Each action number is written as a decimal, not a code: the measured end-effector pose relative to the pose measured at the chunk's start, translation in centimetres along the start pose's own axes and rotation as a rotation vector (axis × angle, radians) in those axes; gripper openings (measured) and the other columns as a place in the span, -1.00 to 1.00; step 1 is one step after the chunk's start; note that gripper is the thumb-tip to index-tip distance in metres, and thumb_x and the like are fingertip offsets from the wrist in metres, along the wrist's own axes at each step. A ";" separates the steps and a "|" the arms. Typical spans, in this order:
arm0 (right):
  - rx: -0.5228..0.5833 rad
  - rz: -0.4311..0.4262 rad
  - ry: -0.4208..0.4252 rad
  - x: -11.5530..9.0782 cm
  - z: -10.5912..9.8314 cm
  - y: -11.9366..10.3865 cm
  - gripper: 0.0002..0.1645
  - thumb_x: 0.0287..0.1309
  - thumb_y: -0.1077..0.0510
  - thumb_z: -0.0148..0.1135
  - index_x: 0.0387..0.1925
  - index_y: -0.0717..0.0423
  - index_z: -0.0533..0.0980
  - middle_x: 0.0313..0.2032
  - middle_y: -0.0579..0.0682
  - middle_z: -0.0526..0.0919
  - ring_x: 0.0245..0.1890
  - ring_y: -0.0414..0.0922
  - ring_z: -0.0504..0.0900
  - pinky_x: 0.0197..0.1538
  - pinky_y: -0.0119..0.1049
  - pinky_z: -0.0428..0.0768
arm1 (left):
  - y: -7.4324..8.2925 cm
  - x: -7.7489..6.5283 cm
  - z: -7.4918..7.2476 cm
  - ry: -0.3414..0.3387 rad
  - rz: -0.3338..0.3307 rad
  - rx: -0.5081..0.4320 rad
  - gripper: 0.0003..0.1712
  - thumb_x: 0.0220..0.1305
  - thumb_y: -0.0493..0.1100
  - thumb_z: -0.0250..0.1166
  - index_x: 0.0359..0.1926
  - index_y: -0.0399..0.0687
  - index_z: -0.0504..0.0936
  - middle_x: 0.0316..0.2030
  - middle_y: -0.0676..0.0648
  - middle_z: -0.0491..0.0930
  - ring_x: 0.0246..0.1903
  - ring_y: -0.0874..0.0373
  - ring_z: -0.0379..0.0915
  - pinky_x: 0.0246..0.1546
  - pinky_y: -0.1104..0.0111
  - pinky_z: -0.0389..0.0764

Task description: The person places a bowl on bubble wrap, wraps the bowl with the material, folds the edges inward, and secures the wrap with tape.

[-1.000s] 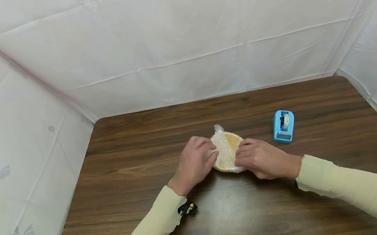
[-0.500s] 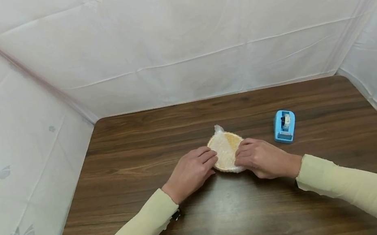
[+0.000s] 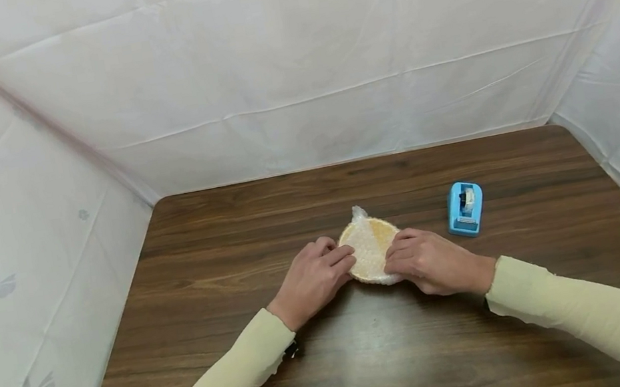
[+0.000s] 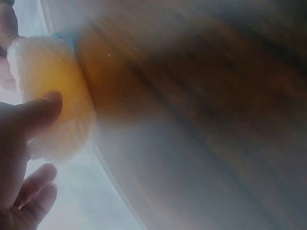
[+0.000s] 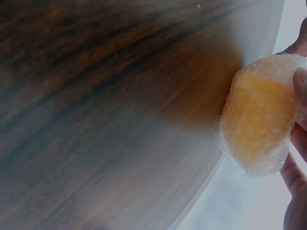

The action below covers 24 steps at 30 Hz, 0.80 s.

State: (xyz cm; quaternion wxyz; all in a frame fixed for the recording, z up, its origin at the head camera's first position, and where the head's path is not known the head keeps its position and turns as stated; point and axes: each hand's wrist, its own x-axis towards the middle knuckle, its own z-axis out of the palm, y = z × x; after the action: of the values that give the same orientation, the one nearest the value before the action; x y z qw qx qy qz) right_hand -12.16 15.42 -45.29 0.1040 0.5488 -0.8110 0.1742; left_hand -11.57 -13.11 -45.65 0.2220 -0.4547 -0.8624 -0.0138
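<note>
A round yellow thing wrapped in bubble wrap (image 3: 369, 250) sits on the table between both hands, a twisted tuft of wrap sticking out at its far edge. Its shape looks bowl-like from the side in the wrist views. My left hand (image 3: 313, 279) holds its left edge; the left wrist view shows the thumb (image 4: 45, 112) pressed against the wrapped side (image 4: 72, 91), with two fingers apart from it. On the opposite edge my right hand (image 3: 433, 262) grips it, fingers over the top. The thumb tip (image 5: 301, 81) lies on the wrap (image 5: 261, 120) in the right wrist view.
A light blue tape dispenser (image 3: 465, 209) with a roll in it stands on the brown wooden table (image 3: 219, 235), right of and beyond the wrapped thing. White sheeting (image 3: 293, 88) hangs behind the table and along both sides.
My left hand has shifted from over the top, at a raised flap of wrap, out to the left edge. The flap now lies flatter. My right hand stays in place.
</note>
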 end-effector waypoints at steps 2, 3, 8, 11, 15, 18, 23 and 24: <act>-0.002 -0.005 0.007 -0.1 0.1 0.0 -0.77 0.17 0.28 0.47 -0.12 0.05 0.74 -0.15 -0.12 0.84 -0.07 -0.18 0.75 0.20 -0.09 0.66 | -0.1 -0.1 0.2 0.009 0.004 -0.010 -0.82 0.29 -0.08 0.50 -0.11 0.10 0.74 0.02 0.13 0.74 -0.05 0.09 0.57 -0.14 0.36 0.62; -0.001 -0.004 0.010 -0.1 0.1 0.0 -0.76 0.16 0.27 0.47 -0.11 0.05 0.74 -0.14 -0.12 0.83 -0.05 -0.17 0.75 0.21 -0.08 0.66 | -0.2 -0.1 0.3 0.012 0.010 -0.016 -0.84 0.30 -0.09 0.50 -0.12 0.10 0.73 0.01 0.13 0.74 -0.07 0.09 0.58 -0.11 0.37 0.63; 0.011 0.013 0.007 -0.4 0.2 -0.3 -0.73 0.19 0.20 0.49 -0.05 0.06 0.72 -0.09 -0.11 0.81 0.07 -0.11 0.71 0.23 -0.04 0.66 | -0.3 -0.1 0.5 0.005 0.036 -0.051 -0.91 0.35 -0.15 0.45 -0.17 0.06 0.71 -0.04 0.11 0.72 -0.11 0.11 0.56 -0.04 0.40 0.66; 0.013 0.046 0.011 -0.5 -0.1 -0.5 -0.67 0.21 0.13 0.49 0.01 0.05 0.70 -0.02 -0.09 0.79 0.14 -0.09 0.67 0.26 -0.03 0.65 | -0.3 0.0 0.5 -0.008 0.037 -0.061 -0.93 0.36 -0.15 0.44 -0.18 0.05 0.70 -0.05 0.11 0.71 -0.11 0.11 0.54 -0.04 0.41 0.65; 0.023 0.100 0.050 -0.8 -0.9 -0.4 -0.59 0.24 0.10 0.47 0.10 0.09 0.68 0.08 -0.03 0.77 0.21 -0.04 0.65 0.28 0.00 0.63 | -0.3 0.0 0.5 -0.022 0.030 -0.065 -0.93 0.36 -0.14 0.44 -0.18 0.06 0.71 -0.06 0.11 0.71 -0.10 0.12 0.53 -0.05 0.41 0.65; 0.031 0.187 0.124 -1.3 -2.0 0.3 -0.62 0.25 0.16 0.42 0.10 0.12 0.67 0.08 0.02 0.76 0.18 0.00 0.67 0.25 0.04 0.63 | -0.3 0.1 0.4 -0.023 0.026 -0.072 -0.94 0.36 -0.15 0.44 -0.19 0.05 0.71 -0.07 0.11 0.71 -0.10 0.11 0.53 -0.06 0.41 0.65; 0.047 0.584 0.351 -3.1 -4.4 2.2 -0.74 0.37 0.26 0.28 0.04 0.21 0.67 -0.01 0.14 0.76 -0.02 0.03 0.69 0.01 -0.09 0.66 | -0.2 0.3 0.3 -0.020 0.024 -0.078 -0.94 0.37 -0.16 0.44 -0.19 0.04 0.71 -0.07 0.09 0.70 -0.11 0.11 0.54 -0.06 0.41 0.66; 0.062 0.695 0.392 -3.7 -4.8 2.6 -0.75 0.40 0.24 0.24 0.04 0.23 0.67 -0.03 0.17 0.75 -0.06 0.03 0.67 -0.04 -0.18 0.64 | -0.1 0.4 0.3 -0.021 0.023 -0.078 -0.94 0.36 -0.15 0.44 -0.18 0.04 0.71 -0.07 0.09 0.71 -0.11 0.11 0.54 -0.06 0.41 0.66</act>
State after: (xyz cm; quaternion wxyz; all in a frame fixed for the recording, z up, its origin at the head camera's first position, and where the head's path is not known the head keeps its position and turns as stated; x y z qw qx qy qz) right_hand -13.31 21.31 -42.69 0.1752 0.2011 -0.9073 0.3250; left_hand -11.98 -12.82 -45.74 0.1953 -0.4729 -0.8582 -0.0403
